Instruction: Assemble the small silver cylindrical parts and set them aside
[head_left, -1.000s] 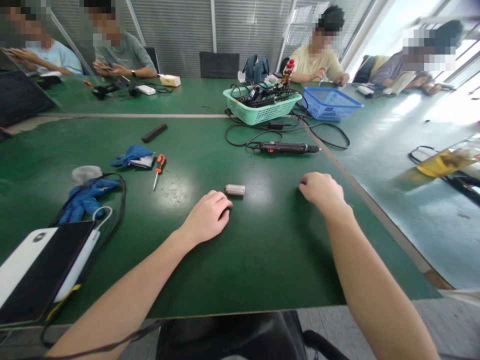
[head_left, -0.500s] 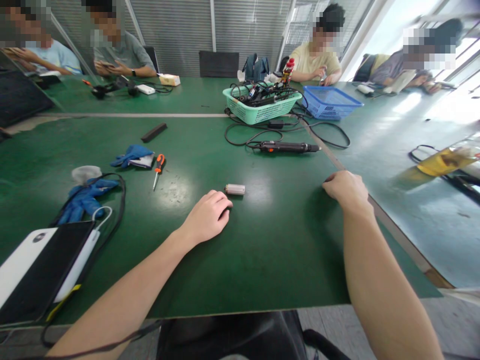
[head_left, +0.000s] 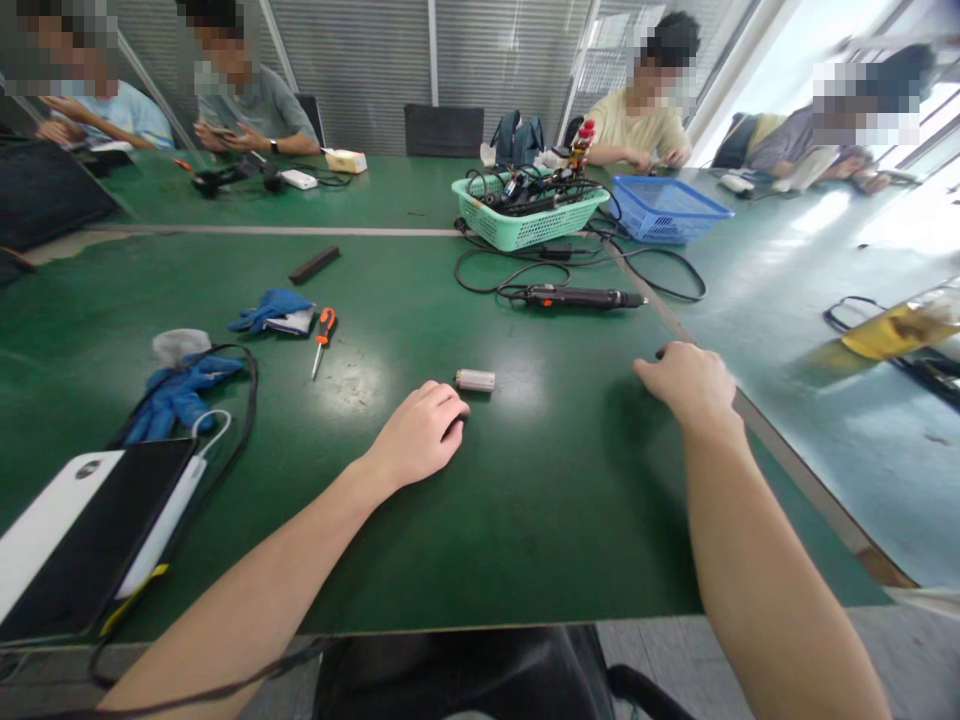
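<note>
My left hand [head_left: 424, 432] rests on the green table, fingers curled together and thumb tucked beside them. A dark patch shows under its fingertips; whether that is an object or shadow is unclear. Just beyond those fingers, apart from them, a small silvery cylinder [head_left: 475, 380] lies on its side. Over at the right, near the table seam, my right hand [head_left: 688, 382] is turned down with its fingers bent under. Between its thumb and fingers a small dark spot shows, too little to name. An electric screwdriver [head_left: 577, 297] lies beyond both hands.
Left of my hands lie an orange-handled screwdriver [head_left: 324, 340], blue gloves [head_left: 174, 395], a black bar [head_left: 315, 265] and a white-and-black device [head_left: 97, 535]. At the back stand a green basket [head_left: 517, 232] of tools and a blue basket [head_left: 667, 220]. A bottle [head_left: 892, 325] lies right; people sit around.
The whole view has shifted slightly right. The thumb of my right hand stands further from its fingers, and a dark spot now shows between them. My left hand and the cylinder keep their places.
</note>
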